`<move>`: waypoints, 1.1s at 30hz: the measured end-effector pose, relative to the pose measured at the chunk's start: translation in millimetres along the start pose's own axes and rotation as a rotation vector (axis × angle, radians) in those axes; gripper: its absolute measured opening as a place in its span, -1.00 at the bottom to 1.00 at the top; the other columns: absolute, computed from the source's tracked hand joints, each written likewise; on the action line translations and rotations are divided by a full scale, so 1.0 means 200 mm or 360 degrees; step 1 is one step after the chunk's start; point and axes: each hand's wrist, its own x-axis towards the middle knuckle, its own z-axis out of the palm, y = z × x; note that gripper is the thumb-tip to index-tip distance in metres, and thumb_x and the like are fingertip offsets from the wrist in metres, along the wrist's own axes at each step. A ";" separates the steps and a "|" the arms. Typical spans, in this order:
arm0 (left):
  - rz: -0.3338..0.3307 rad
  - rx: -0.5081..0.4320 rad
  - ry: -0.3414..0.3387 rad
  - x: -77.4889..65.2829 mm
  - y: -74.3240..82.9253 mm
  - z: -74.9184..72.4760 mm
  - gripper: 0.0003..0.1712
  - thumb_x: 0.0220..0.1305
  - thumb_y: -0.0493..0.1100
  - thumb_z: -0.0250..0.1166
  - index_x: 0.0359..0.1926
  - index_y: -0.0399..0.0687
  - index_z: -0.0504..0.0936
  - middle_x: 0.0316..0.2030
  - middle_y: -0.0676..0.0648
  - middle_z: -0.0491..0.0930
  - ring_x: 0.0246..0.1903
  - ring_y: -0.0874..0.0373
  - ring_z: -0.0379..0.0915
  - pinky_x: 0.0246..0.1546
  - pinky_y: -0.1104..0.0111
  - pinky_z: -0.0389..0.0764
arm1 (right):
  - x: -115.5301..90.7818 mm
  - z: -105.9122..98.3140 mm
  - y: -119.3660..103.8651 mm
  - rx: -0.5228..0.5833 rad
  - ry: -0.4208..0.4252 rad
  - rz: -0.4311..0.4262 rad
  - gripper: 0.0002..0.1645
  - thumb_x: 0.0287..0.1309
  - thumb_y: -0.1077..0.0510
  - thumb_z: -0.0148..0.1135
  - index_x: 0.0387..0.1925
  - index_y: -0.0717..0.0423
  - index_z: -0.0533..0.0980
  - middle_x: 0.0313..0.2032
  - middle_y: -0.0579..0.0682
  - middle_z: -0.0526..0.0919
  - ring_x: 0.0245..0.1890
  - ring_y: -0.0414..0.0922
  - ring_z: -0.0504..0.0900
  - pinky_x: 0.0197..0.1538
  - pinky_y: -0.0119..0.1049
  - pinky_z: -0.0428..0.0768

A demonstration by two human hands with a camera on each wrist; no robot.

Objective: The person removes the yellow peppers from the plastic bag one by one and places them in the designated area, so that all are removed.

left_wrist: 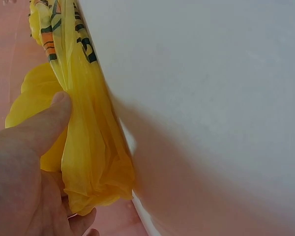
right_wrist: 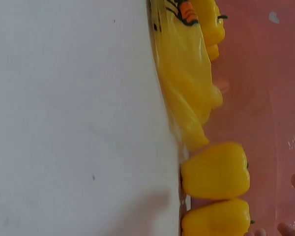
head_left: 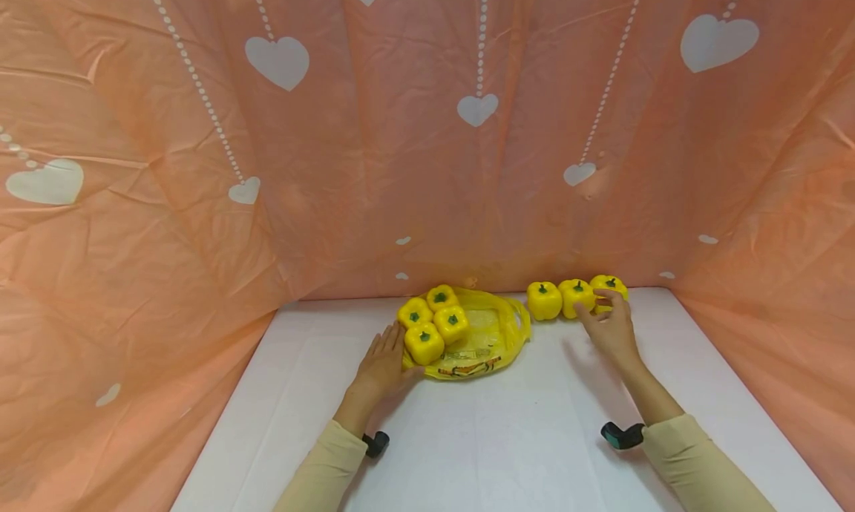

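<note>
Several yellow bell peppers [head_left: 424, 343] with green stems stand clustered on the left part of a flattened yellow plastic bag [head_left: 510, 345]. My left hand [head_left: 381, 367] lies along the left side of that cluster, fingers extended. In the left wrist view, its thumb [left_wrist: 56, 113] touches the crumpled bag edge, and the other fingers are partly hidden behind the bag. To the right, three more yellow bell peppers [head_left: 544, 301] stand in a row. My right hand [head_left: 611, 330] is at the rightmost pepper [head_left: 609, 282], partly covering it, with thumb and fingers spread.
A white table [head_left: 508, 438] carries everything. Behind it and at both sides hangs a pink-orange curtain [head_left: 414, 163] with white hearts, coming down to the table's back edge. Black wrist devices [head_left: 623, 435] sit at both sleeves.
</note>
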 end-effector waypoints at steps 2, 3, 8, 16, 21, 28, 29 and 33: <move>-0.0001 -0.0002 -0.0002 0.00 0.00 0.00 0.13 0.54 0.24 0.27 0.68 -0.42 -0.05 0.70 -0.35 -0.13 0.69 -0.22 -0.18 0.72 -0.01 -0.15 | -0.01 0.02 -0.02 0.0012 -0.0031 -0.0026 -0.23 0.52 -0.01 0.31 0.47 0.35 0.26 0.28 0.43 0.37 -0.04 0.20 0.59 -0.28 -0.63 0.51; -0.0001 -0.0006 -0.0001 0.00 0.00 0.00 0.13 0.54 0.24 0.27 0.68 -0.42 -0.05 0.70 -0.35 -0.13 0.69 -0.22 -0.18 0.72 -0.01 -0.15 | -0.01 0.02 -0.02 0.0012 -0.0053 -0.0034 -0.22 0.52 -0.01 0.31 0.48 0.35 0.25 0.29 0.44 0.37 -0.02 0.20 0.58 -0.27 -0.63 0.52; 0.0001 -0.0017 0.0011 0.00 0.00 0.01 0.13 0.54 0.24 0.27 0.68 -0.41 -0.05 0.71 -0.34 -0.13 0.69 -0.21 -0.17 0.72 -0.01 -0.15 | -0.04 0.06 -0.06 0.0006 -0.0123 -0.0089 -0.21 0.52 0.01 0.32 0.49 0.37 0.24 0.32 0.42 0.40 0.07 0.25 0.55 -0.19 -0.65 0.48; -0.0003 0.0003 0.0005 0.00 0.00 0.01 0.13 0.54 0.25 0.27 0.68 -0.42 -0.05 0.70 -0.34 -0.12 0.69 -0.21 -0.17 0.72 -0.01 -0.15 | -0.06 0.13 -0.11 0.0050 -0.0204 -0.0188 -0.28 0.49 0.10 0.36 0.44 0.38 0.27 0.31 0.39 0.43 0.11 0.26 0.58 -0.09 -0.68 0.49; -0.0007 -0.0003 0.0009 0.00 0.00 0.01 0.13 0.54 0.24 0.28 0.68 -0.42 -0.04 0.70 -0.34 -0.12 0.69 -0.22 -0.16 0.72 -0.01 -0.14 | -0.08 0.18 -0.13 0.0052 -0.0264 -0.0246 -0.32 0.48 0.14 0.38 0.41 0.37 0.31 0.28 0.38 0.45 0.09 0.24 0.58 -0.06 -0.62 0.52; 0.0007 -0.0009 0.0018 0.00 0.00 0.01 0.13 0.53 0.24 0.29 0.67 -0.43 -0.03 0.70 -0.35 -0.12 0.69 -0.23 -0.16 0.72 -0.02 -0.14 | -0.09 0.25 -0.16 0.0081 -0.0325 -0.0330 -0.37 0.44 0.18 0.40 0.37 0.36 0.37 0.19 0.40 0.55 0.01 0.21 0.61 -0.10 -0.47 0.60; 0.0008 -0.0008 0.0018 0.00 -0.01 0.01 0.13 0.53 0.24 0.28 0.67 -0.44 -0.04 0.70 -0.36 -0.12 0.69 -0.23 -0.16 0.72 -0.02 -0.14 | -0.09 0.26 -0.15 0.0085 -0.0335 -0.0341 -0.37 0.43 0.19 0.41 0.36 0.36 0.38 0.17 0.40 0.56 0.02 0.21 0.61 -0.08 -0.44 0.61; -0.0002 0.0012 0.0003 0.00 -0.01 0.01 0.14 0.54 0.25 0.27 0.68 -0.43 -0.05 0.70 -0.35 -0.12 0.69 -0.22 -0.18 0.72 -0.01 -0.15 | -0.09 0.29 -0.16 0.0119 -0.0417 -0.0352 -0.39 0.42 0.20 0.42 0.34 0.35 0.39 0.16 0.40 0.58 0.07 0.25 0.60 0.01 -0.32 0.63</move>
